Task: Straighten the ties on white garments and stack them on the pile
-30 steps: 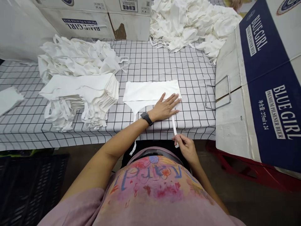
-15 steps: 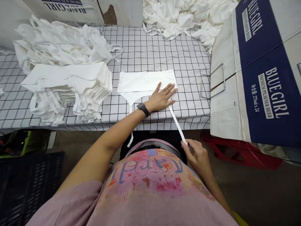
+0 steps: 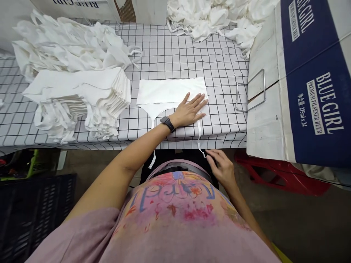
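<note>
A folded white cloth garment lies flat on the table, with narrow straps running toward me. My left hand, fingers spread, presses flat on its right part and hides that corner. The left strap hangs over the table's front edge. Below that edge, my right hand has its thumb and forefinger slightly apart. Close to those fingertips is the curled end of the slack right strap.
Left on the checked tablecloth sit a neat stack of white garments and a loose heap. More white cloth is piled behind. A cardboard box stands right, with a metal wire frame beside it.
The right strap was stretched straight between my hands and is now slack and curled. My right hand has moved up and left, its pinch loosened. The left hand still presses the garment.
</note>
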`<act>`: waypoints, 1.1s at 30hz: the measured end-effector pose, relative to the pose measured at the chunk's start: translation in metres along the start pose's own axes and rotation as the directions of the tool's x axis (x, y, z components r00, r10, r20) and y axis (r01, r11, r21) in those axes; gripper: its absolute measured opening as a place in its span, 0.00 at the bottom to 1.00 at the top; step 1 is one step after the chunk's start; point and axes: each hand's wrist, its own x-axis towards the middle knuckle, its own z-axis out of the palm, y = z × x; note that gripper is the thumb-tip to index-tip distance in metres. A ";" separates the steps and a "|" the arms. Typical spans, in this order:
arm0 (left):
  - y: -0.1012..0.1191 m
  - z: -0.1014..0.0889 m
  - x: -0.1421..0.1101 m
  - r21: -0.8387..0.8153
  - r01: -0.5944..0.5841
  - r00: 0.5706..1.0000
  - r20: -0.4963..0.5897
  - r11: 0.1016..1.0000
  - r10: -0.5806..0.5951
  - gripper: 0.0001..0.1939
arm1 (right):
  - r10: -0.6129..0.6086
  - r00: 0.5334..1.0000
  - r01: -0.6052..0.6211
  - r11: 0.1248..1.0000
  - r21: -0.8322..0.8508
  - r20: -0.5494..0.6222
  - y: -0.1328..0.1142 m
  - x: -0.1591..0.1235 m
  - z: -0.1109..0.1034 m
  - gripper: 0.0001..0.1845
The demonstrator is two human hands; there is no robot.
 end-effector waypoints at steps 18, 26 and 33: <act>0.004 -0.002 -0.002 0.034 0.006 1.000 -0.003 0.999 -0.006 0.34 | 0.338 0.936 -0.341 0.795 0.502 0.099 -0.009 0.061 0.035 0.20; 0.002 -0.001 -0.001 -0.002 -0.001 1.000 -0.010 1.000 0.001 0.35 | 0.256 0.959 -0.281 0.918 0.280 0.123 -0.021 0.022 0.004 0.18; -0.001 0.001 0.000 0.013 -0.003 1.000 -0.003 1.000 0.003 0.36 | 0.247 0.944 -0.297 0.925 0.237 0.220 -0.026 -0.009 -0.014 0.18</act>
